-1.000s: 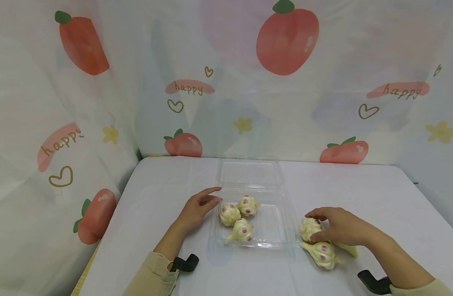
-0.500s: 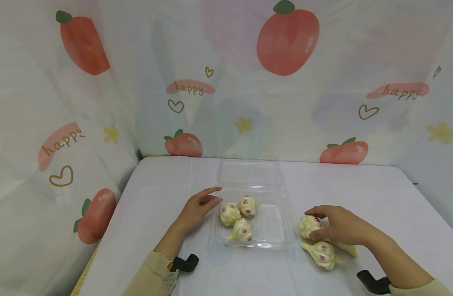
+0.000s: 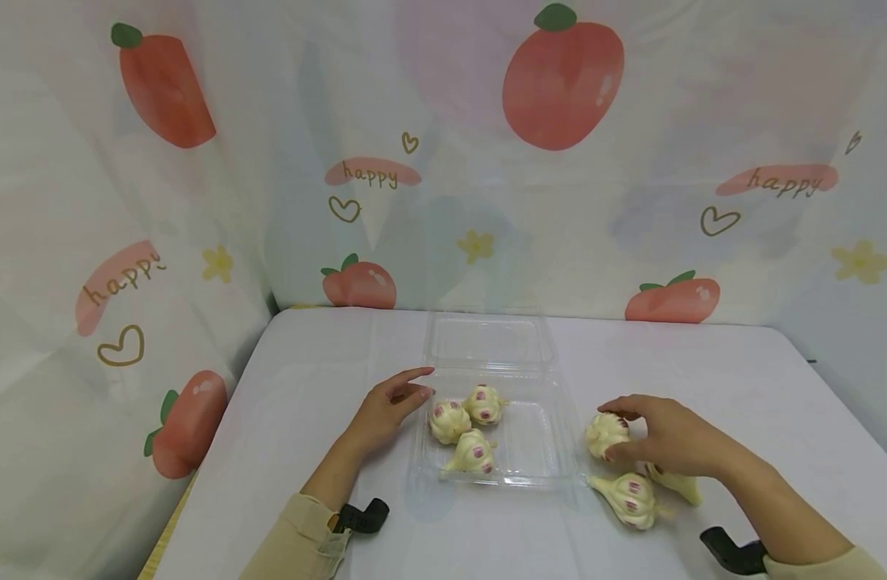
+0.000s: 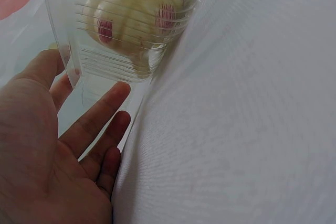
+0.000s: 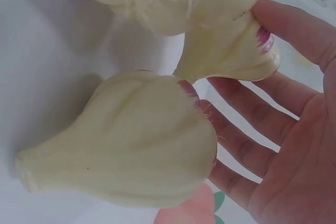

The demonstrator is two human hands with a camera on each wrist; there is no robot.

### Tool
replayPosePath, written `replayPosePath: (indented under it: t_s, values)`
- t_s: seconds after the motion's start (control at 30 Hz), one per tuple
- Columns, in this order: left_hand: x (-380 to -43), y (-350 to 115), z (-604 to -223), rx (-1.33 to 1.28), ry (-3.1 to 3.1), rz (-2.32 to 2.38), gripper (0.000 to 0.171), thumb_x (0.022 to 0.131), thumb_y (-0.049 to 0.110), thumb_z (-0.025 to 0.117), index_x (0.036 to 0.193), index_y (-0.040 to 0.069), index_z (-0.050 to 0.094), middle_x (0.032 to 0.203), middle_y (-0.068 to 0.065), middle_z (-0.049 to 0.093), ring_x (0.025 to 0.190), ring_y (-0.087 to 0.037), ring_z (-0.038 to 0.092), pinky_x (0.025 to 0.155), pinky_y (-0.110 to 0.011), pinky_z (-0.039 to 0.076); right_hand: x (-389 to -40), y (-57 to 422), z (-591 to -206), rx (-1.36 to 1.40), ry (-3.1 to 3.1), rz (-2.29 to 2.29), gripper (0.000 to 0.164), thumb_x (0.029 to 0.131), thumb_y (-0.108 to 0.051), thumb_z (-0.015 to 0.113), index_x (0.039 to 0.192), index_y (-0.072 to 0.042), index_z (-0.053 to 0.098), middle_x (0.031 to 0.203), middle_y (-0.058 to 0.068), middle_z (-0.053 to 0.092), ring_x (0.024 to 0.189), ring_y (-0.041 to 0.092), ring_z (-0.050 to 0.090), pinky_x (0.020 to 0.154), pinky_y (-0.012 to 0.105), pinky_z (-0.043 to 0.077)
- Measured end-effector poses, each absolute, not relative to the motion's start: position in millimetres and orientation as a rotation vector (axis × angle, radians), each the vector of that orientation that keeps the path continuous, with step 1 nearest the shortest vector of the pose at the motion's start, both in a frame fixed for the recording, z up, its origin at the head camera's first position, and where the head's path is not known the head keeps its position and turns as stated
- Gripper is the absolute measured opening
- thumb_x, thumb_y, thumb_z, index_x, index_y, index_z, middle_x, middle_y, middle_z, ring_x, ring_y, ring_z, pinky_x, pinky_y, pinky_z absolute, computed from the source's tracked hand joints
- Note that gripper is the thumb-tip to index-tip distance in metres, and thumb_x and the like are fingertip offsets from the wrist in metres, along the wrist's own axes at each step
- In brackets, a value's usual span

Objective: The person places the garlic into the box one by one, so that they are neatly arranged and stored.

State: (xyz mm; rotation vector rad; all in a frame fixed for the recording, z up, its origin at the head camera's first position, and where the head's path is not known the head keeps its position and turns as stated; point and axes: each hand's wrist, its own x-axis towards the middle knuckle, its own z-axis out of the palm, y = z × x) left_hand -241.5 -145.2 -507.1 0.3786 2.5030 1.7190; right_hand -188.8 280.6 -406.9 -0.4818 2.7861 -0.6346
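In the head view my right hand (image 3: 671,435) pinches a cream garlic bulb (image 3: 607,433) with purple patches, between thumb and fingers. Two more bulbs lie on the cloth under it: one garlic bulb (image 3: 629,497) in front, another (image 3: 677,485) partly behind the hand. The right wrist view has the gripped bulb (image 5: 231,51) by the thumb, with a long-necked bulb (image 5: 121,140) nearer the camera. My left hand (image 3: 388,407) has its fingers loosely extended, touching the left rim of a clear plastic clamshell box (image 3: 533,435). Three garlic bulbs (image 3: 474,451) sit in the box's left half.
The box's lid (image 3: 490,340) lies folded back towards the rear of the white-covered table (image 3: 704,370). A fruit-printed curtain (image 3: 443,225) stands along the back and left side. A black strap piece (image 3: 366,515) is on the left wrist, another (image 3: 733,553) on the right.
My right hand has risen slightly and shifted the pinched garlic bulb away from the two beside it, so the rear one shows more. My left hand stays in place.
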Motion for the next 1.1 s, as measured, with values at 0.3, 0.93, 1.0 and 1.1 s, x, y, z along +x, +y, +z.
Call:
replayPosePath:
  t_s: [0.3, 0.93, 1.0, 1.1]
  values:
    - [-242, -146, -508, 0.389, 2.501, 1.717, 0.046, 0.100, 0.041, 0.069, 0.144, 0.035, 0.061, 0.119, 0.003, 0.076, 0.117, -0.017, 0.068, 0.110, -0.052, 0.046, -187, 280, -398, -0.529, 2.846, -0.612, 0.068, 0.078, -0.052, 0.087, 0.131, -0.013, 0.068, 0.126, 0.008, 0.071, 0.119, 0.036, 0.065, 0.094, 0.061, 0.052]
    - [-243, -145, -510, 0.399, 2.503, 1.729, 0.045, 0.100, 0.039, 0.069, 0.144, 0.033, 0.061, 0.119, 0.002, 0.076, 0.118, -0.018, 0.068, 0.109, -0.053, 0.047, -187, 273, -383, -0.607, 2.939, -0.624, 0.065, 0.079, -0.048, 0.088, 0.131, -0.013, 0.069, 0.121, 0.002, 0.072, 0.115, 0.032, 0.066, 0.092, 0.059, 0.053]
    - [-243, -145, -509, 0.397, 2.502, 1.730, 0.045, 0.100, 0.039, 0.069, 0.144, 0.033, 0.061, 0.119, 0.002, 0.076, 0.118, -0.018, 0.068, 0.109, -0.053, 0.047, -187, 271, -382, -0.611, 2.943, -0.628, 0.065, 0.079, -0.047, 0.088, 0.131, -0.013, 0.069, 0.122, 0.002, 0.072, 0.115, 0.032, 0.066, 0.092, 0.059, 0.053]
    - [-242, -145, -508, 0.394, 2.499, 1.727, 0.046, 0.100, 0.040, 0.069, 0.145, 0.033, 0.061, 0.119, 0.002, 0.076, 0.118, -0.018, 0.068, 0.109, -0.053, 0.046, -187, 269, -380, -0.619, 2.944, -0.628, 0.065, 0.079, -0.046, 0.088, 0.132, -0.013, 0.069, 0.123, 0.003, 0.072, 0.115, 0.032, 0.065, 0.091, 0.059, 0.053]
